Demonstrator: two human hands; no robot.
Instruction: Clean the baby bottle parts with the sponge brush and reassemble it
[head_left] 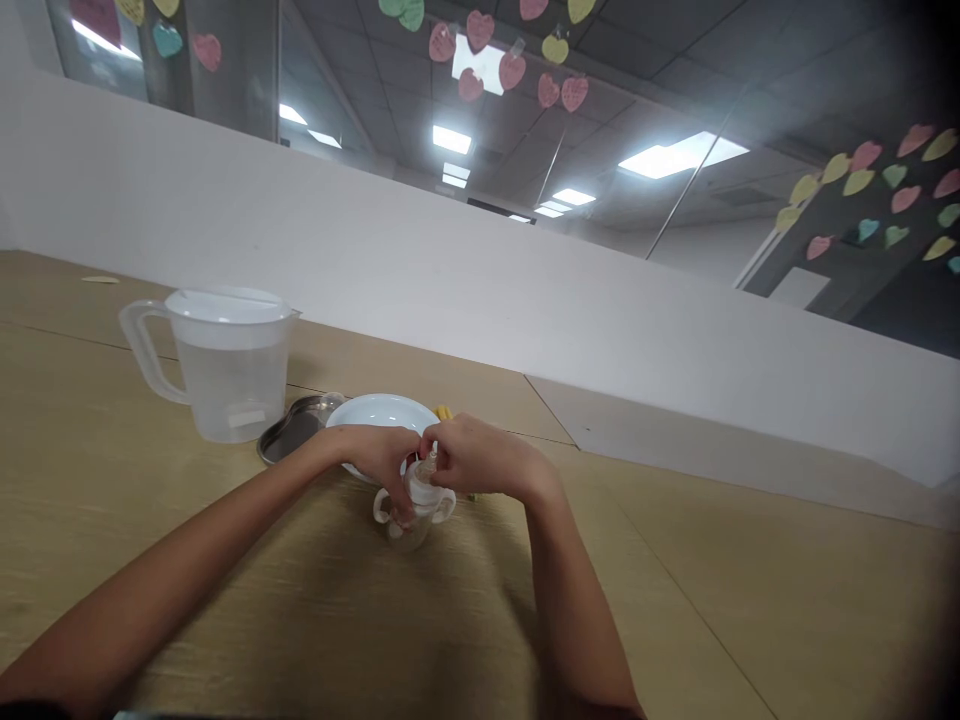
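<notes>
A small clear bottle [409, 533] with two looped side handles stands on the wooden table [360, 620]. My left hand [386, 467] is wrapped round its upper left side. At the bottle's top, my right hand [474, 457] pinches the clear teat or spout [427, 465] between its fingers. Just behind my hands sits a white bowl [382, 408], partly covered by them.
Left of the bowl lies a kidney-shaped metal tray [292, 428] with a clear item at its edge. A lidded plastic pitcher [236, 375] stands farther left. Something yellow [444, 412] shows behind my right hand. A low white wall [420, 270] runs behind the table.
</notes>
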